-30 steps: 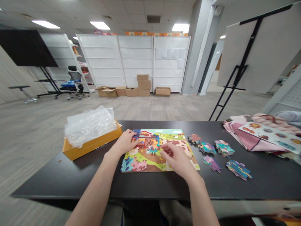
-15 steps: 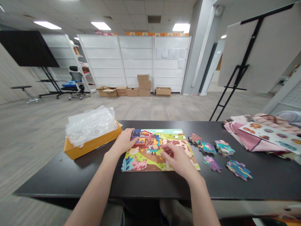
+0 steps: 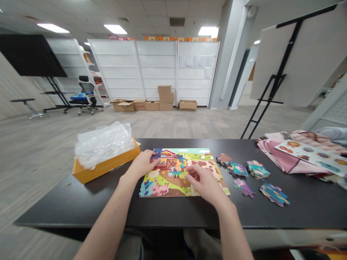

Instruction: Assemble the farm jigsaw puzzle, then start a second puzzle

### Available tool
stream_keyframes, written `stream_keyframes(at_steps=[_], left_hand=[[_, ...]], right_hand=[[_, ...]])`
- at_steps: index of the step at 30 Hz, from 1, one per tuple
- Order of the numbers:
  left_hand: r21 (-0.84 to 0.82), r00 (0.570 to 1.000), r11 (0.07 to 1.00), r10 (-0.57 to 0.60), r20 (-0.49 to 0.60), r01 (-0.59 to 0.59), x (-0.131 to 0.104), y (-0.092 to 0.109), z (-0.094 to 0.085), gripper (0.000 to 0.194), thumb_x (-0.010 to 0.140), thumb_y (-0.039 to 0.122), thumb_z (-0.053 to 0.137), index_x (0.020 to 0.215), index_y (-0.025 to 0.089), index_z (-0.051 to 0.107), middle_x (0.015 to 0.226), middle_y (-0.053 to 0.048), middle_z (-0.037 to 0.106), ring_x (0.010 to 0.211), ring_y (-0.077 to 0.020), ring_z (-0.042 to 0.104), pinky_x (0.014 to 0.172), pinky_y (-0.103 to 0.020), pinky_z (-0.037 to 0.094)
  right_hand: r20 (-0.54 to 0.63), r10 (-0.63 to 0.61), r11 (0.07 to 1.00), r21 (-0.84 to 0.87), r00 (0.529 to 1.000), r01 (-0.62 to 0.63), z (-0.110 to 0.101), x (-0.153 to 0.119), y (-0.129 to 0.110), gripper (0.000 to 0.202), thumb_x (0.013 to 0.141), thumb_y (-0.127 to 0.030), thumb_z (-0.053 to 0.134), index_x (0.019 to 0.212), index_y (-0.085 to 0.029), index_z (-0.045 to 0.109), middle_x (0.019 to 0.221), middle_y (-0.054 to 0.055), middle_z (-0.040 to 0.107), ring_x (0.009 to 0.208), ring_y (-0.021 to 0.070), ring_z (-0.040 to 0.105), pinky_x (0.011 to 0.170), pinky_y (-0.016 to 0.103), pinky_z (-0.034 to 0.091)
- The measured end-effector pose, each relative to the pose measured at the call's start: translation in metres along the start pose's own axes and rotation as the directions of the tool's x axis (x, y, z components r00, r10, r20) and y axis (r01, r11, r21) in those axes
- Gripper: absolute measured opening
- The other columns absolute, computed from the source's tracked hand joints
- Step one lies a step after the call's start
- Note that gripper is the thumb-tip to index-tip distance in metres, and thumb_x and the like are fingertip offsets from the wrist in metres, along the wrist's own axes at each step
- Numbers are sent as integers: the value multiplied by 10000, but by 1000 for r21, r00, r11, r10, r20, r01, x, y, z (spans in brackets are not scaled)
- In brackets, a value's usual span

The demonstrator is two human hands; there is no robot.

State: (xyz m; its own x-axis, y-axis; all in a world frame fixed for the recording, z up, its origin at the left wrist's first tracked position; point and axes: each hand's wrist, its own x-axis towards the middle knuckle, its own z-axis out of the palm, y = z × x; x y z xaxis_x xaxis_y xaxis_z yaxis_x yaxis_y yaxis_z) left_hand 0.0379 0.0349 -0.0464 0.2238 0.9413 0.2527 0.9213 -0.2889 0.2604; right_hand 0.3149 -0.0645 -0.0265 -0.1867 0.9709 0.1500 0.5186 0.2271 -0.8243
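A colourful farm-scene puzzle board (image 3: pixel 168 184) lies flat before me, with a barn, a spotted cow, pink pigs and a figure in blue. At its upper-left corner is a dark blue patch (image 3: pixel 158 152) that looks like a puzzle piece. My left hand (image 3: pixel 142 165) rests on the board's left edge beside this patch, fingers stretched out; its fingertips are partly hidden. Over the right half of the board is my right hand (image 3: pixel 204 182), loosely curled with thumb and fingers apart, nothing visible in it. Several stacks of puzzle pieces (image 3: pixel 257 169) lie to the right.
A yellow box (image 3: pixel 108 169) holding crumpled clear plastic (image 3: pixel 104 144) stands left on the black table (image 3: pixel 179 213). Pink cloth (image 3: pixel 284 159) and a printed sheet (image 3: pixel 311 155) lie at the far right. Cardboard boxes (image 3: pixel 166 101) and white shelves stand across the room.
My left fingers have slid slightly down along the board's upper-left corner, showing more of the dark blue patch. My right hand has hardly moved.
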Motion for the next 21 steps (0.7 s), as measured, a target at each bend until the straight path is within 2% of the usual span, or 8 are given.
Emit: stream_keyframes(at_steps=[6,14,21], left_hand=[[1,999,999,-39,23,39,2,3,-2,470,877,463,601,1133,89,724,1155,-180,723,1062,-319,694,968,-396,527],[35,994,995,-98,44,97,2,12,-8,472,863,475,602,1105,101,758,1153,-181,744,1050,-334,704,941,-401,537],[-5,985,986,-168,42,168,2,15,-10,492,848,475,610,1125,97,762,1162,-179,753,1066,-330,709,954,-390,534]], right_hand=[[-1,-2,1000,-11,1000,2,0,0,2,149,892,-206,586,1008,-183,676,929,61,748,842,196,702,736,313,525],[1,-13,1000,-11,1000,13,0,0,5,152,904,-231,589,1012,-174,680,948,71,737,850,201,692,764,332,529],[0,-20,1000,-11,1000,20,1,0,6,135,906,-239,592,992,-184,679,952,67,736,833,196,685,746,321,528]])
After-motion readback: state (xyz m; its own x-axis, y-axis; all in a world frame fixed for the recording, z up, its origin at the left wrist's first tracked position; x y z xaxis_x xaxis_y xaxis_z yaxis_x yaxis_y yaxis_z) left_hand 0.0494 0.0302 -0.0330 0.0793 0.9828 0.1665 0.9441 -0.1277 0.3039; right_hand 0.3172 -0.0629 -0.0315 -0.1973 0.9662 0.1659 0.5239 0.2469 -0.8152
